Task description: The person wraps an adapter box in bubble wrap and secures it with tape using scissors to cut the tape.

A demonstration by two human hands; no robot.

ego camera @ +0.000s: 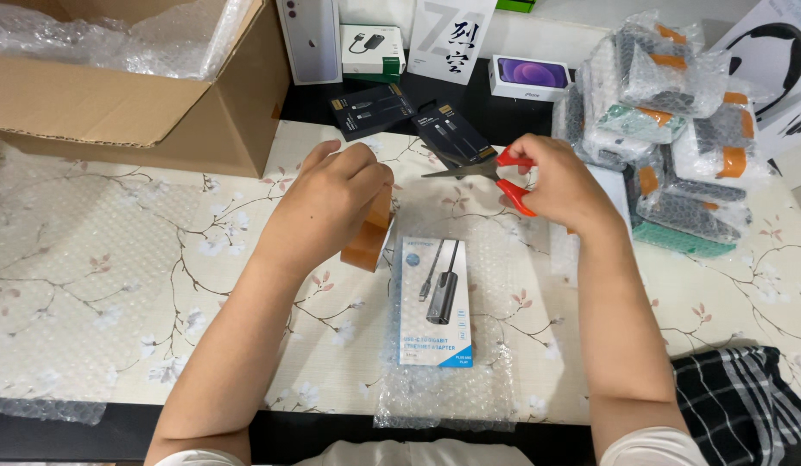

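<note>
Left hand (336,203) is curled shut around a roll of brown tape (368,242), holding it on edge just above the bench (116,259). Right hand (560,185) is closed through the red handles of a pair of scissors (478,168), blades pointing left toward the left hand's knuckles, and whether the blades are parted I can't tell from here. The two hands sit close, level with each other, a small gap between them. Directly below that gap, nearer the body, lies a pale boxed adapter (436,302) on a sheet of bubble wrap (444,388), its long axis running away from the person, about equally near to both hands. The bench wears a cream cloth with a blossom-branch print. Beyond the left hand stands an open cardboard box (141,95) lined with bubble wrap; beyond the scissors, two dark cable packs (409,116) and a few small boxes further back. Off to the right hand's outer side, a heap of wrapped parcels (668,121) sealed with brown tape.
</note>
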